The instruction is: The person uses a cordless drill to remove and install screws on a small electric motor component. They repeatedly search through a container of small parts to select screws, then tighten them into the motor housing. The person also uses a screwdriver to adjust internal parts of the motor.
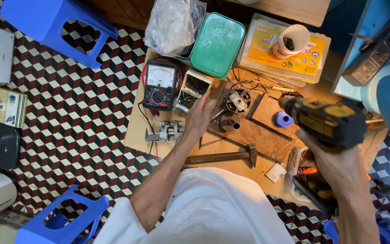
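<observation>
Low on the pale wooden surface, at its left end: a black analogue multimeter with a red lead, and below it a small grey cast-metal motor housing. Just right of these, the left hand, empty, palm down, fingers loosely spread and angled up and to the right, hovering just above the surface rather than pressing on it; forearm bare, stretched forward from a white sleeve. Nearest its fingertips: a short dull steel cylinder lying on a dark wooden board, and just above that a round motor core with copper windings. Best to settle that open hand firmly on the small part before any tool meets it, fingers well aside of the bit's line, since loose round metal probably rolls. Below, a wooden-handled steel hammer, apart from both hands. Further right, a small roll of blue tape. Then the yellow and black cordless drill, lifted clear of the surface, nose pointing left toward the motor core. Wrapped tight round its grip, the right hand, wrist straight, forearm coming up from the lower right. Worth bringing the nose down square and slow, elbow tucked.
</observation>
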